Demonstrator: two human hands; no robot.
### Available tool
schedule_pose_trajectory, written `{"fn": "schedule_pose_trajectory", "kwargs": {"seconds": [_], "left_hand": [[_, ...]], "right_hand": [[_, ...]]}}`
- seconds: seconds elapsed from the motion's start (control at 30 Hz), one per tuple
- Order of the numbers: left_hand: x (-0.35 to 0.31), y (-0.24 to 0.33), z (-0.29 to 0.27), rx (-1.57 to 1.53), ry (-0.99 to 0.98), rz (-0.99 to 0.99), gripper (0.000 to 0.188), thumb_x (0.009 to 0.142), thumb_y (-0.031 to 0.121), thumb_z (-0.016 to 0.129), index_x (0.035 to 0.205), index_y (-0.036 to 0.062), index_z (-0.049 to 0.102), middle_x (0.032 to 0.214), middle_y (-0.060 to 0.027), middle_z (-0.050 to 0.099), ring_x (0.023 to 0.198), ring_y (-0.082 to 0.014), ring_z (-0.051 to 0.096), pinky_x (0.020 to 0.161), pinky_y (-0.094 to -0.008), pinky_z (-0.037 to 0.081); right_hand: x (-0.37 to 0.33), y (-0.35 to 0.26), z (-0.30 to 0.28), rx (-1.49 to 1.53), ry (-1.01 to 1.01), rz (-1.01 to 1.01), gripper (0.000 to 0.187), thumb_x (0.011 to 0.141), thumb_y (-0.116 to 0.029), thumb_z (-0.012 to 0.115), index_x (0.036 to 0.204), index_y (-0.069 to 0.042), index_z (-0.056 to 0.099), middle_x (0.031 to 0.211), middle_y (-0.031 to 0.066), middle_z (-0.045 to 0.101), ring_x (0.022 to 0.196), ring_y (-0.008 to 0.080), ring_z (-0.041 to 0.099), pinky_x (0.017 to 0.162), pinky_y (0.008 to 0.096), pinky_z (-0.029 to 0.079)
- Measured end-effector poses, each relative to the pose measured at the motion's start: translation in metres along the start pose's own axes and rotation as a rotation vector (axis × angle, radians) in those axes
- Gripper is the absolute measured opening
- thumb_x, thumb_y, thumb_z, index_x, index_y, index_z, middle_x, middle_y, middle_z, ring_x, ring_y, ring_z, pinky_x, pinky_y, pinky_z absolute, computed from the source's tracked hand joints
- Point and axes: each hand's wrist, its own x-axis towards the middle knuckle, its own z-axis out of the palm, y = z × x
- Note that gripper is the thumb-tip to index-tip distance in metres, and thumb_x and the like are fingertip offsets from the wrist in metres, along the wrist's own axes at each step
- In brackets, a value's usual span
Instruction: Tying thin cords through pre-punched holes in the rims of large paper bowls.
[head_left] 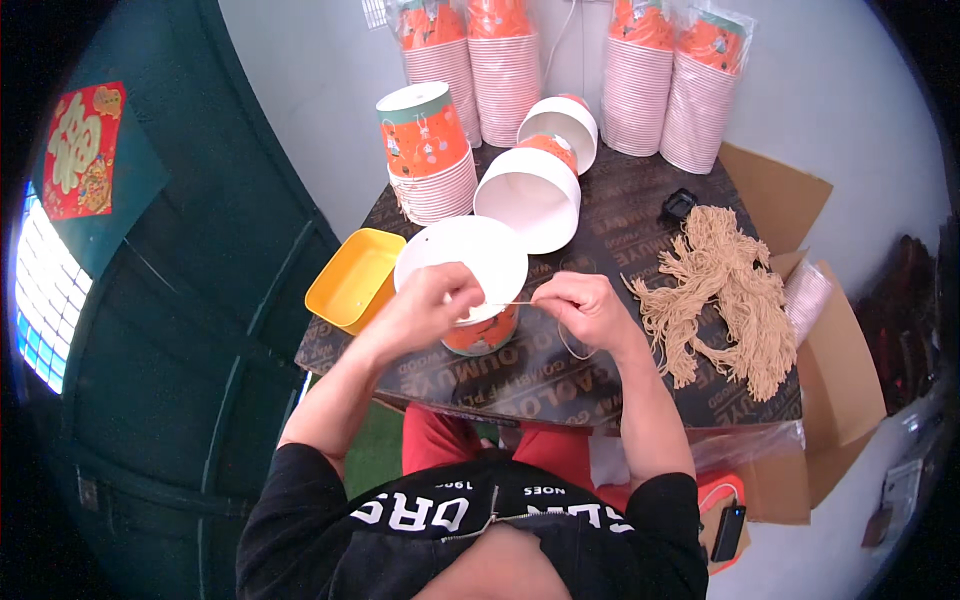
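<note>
An orange paper bucket [478, 262] with a white inside stands upright on the dark board table [560, 375] in front of me. My left hand [432, 300] rests on its near rim, fingers pinched at the edge. My right hand [585, 305] pinches a thin tan string [572, 345] that runs taut from the bucket rim and loops down below the hand. A heap of cut tan strings [725, 295] lies to the right of that hand.
A yellow plastic tray [352, 280] hangs off the table's left edge. Two buckets [530, 190] lie on their sides behind, beside a short stack [428, 150]. Tall wrapped stacks [640, 80] line the wall. A cardboard box [840, 370] sits right; a small black object [678, 205] lies near the strings.
</note>
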Motion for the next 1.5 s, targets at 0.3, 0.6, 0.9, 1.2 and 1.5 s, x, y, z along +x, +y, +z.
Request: {"fn": "schedule_pose_trajectory", "kwargs": {"seconds": [0.3,0.6,0.9,1.2,1.5], "left_hand": [[-0.013,-0.032,-0.062,0.778,0.030,0.261,0.043,0.081,-0.008,0.057,0.121,0.0072,0.065,0.149,-0.0151,0.046,0.139,-0.0405,0.037,0.112,-0.0473,0.038],[-0.035,-0.016,-0.043,0.696,0.045,0.458,0.012,0.075,0.007,0.073,0.086,0.0067,0.069,0.085,-0.0094,0.066,0.118,-0.0341,0.056,0.111,-0.0531,0.036],[-0.009,0.009,0.030,0.902,0.145,0.558,0.010,0.072,0.011,0.068,0.074,0.0048,0.060,0.065,-0.0079,0.062,0.067,-0.0274,0.062,0.077,-0.0410,0.050],[0.025,0.018,0.060,1.003,0.325,0.405,0.036,0.078,0.013,0.060,0.106,-0.0082,0.063,0.095,-0.0168,0.061,0.107,-0.0318,0.055,0.113,-0.0655,0.020],[-0.041,0.016,0.079,0.401,0.396,0.416,0.030,0.084,0.010,0.070,0.111,-0.0005,0.062,0.075,-0.0120,0.062,0.065,-0.0284,0.063,0.062,-0.0395,0.049]], "right_hand": [[0.004,0.009,0.006,0.270,0.146,0.031,0.010,0.094,-0.005,0.059,0.086,0.001,0.060,0.077,0.0020,0.059,0.070,0.0114,0.054,0.067,0.0274,0.046],[-0.001,0.009,-0.002,0.406,0.146,0.186,0.020,0.097,-0.016,0.059,0.083,-0.002,0.062,0.072,-0.0021,0.058,0.065,0.0050,0.050,0.059,0.0214,0.040],[-0.004,-0.003,0.006,0.424,0.093,0.095,0.020,0.098,-0.017,0.059,0.086,-0.001,0.063,0.074,-0.0012,0.059,0.069,0.0051,0.051,0.062,0.0210,0.042],[0.000,0.001,0.028,0.991,0.161,0.176,0.018,0.099,-0.016,0.054,0.091,0.000,0.056,0.075,0.0038,0.054,0.073,0.0145,0.053,0.071,0.0294,0.045],[0.007,0.010,0.030,1.380,0.184,0.172,0.020,0.100,-0.021,0.050,0.091,-0.003,0.051,0.081,0.0059,0.053,0.078,0.0206,0.052,0.073,0.0342,0.045]]}}
